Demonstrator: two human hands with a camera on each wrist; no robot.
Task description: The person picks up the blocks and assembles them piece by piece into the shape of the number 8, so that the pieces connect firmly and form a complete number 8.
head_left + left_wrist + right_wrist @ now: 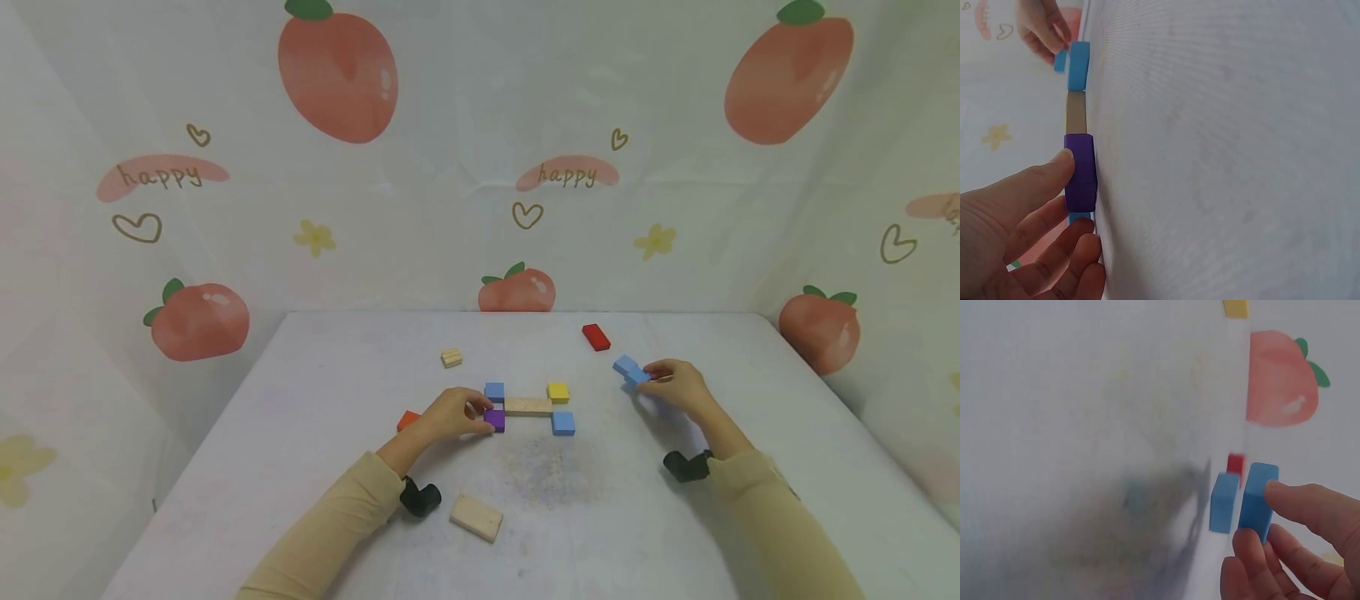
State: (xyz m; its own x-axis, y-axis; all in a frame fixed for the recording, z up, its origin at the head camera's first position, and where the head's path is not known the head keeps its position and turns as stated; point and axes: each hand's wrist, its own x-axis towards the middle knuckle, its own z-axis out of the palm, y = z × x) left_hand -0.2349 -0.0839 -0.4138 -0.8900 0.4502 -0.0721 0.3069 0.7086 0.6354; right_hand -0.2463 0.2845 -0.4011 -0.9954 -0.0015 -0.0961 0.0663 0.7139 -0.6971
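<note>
L hand [453, 412] has thumb & fingers curled in a pinch on the purple block [495, 421], which sits on the table [615, 533] at the near-left end of the wooden strip [528, 407], w/ the back-left blue block [494, 392] just beyond it. Yellow block [558, 393] & near-right blue block [563, 423] at the strip's other end. My R hand [678, 386] pinches the held blue block [1259, 499] btwn thumb & fingers, clear of the table, right by the other blue block [1224, 503]; red block [596, 337] farther back, plain wood block [477, 517] nearer me
</note>
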